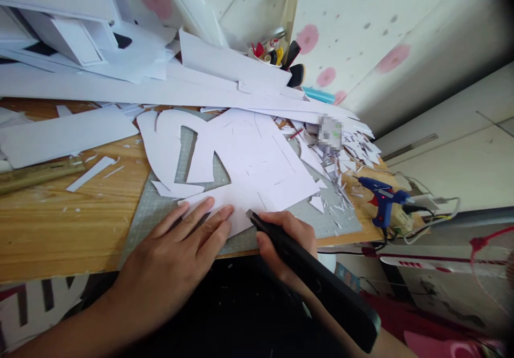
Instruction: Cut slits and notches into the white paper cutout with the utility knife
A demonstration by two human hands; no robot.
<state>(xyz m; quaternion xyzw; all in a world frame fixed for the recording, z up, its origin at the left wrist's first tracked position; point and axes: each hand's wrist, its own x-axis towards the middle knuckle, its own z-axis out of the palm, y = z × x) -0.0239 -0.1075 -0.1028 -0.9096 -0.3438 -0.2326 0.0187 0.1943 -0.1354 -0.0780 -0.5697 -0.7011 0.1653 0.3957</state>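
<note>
A large white sheet (241,160) with cut-out openings and thin marks lies on a grey cutting mat (142,224). My left hand (176,251) rests flat on the sheet's near left part, fingers spread. In my right hand (287,237) is a black cutter (321,283), its tip at the sheet's near edge, just right of my left fingertips. The cutter's handle slants down to the right, over my right forearm.
White scraps (357,152) are heaped at the right, near a blue glue gun (383,195). Long white strips (160,88) and a cup of tools (267,53) stand behind. At the left lie a white strip (72,133) and a yellowish bar (44,175).
</note>
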